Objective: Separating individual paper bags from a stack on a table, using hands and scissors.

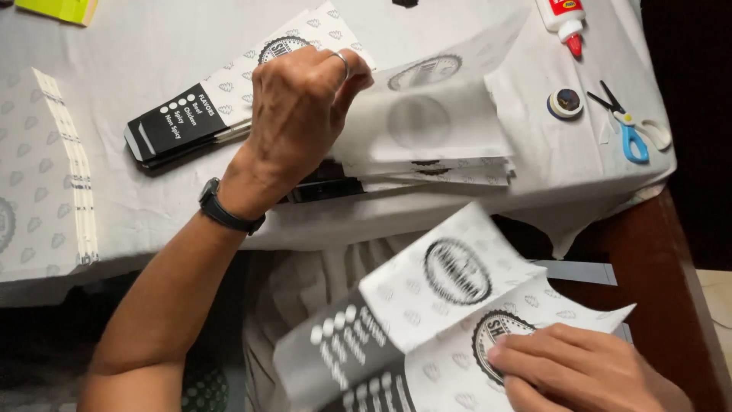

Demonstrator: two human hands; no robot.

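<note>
Pinching the top sheet of the printed paper stack [427, 122] in the middle of the worktop [152, 46], our left hand [301, 114] has its fingers curled closed on that sheet's edge. Our right hand [579, 370] lies down near our lap, fingers flat and pressing on two loose printed sheets [427, 328], which hang off the worktop's front edge; it presses rather than grips them. Judging by the piles, a good share looks handled already: a fanned pile of black-ended sleeves [198, 114] sits just left of the left hand, and another neat pile [46, 175] lies at the far left. Several sheets remain in the middle stack. Farther right lie a glue bottle [564, 19], a small round lid [566, 103] and blue-handled scissors [629, 130].
</note>
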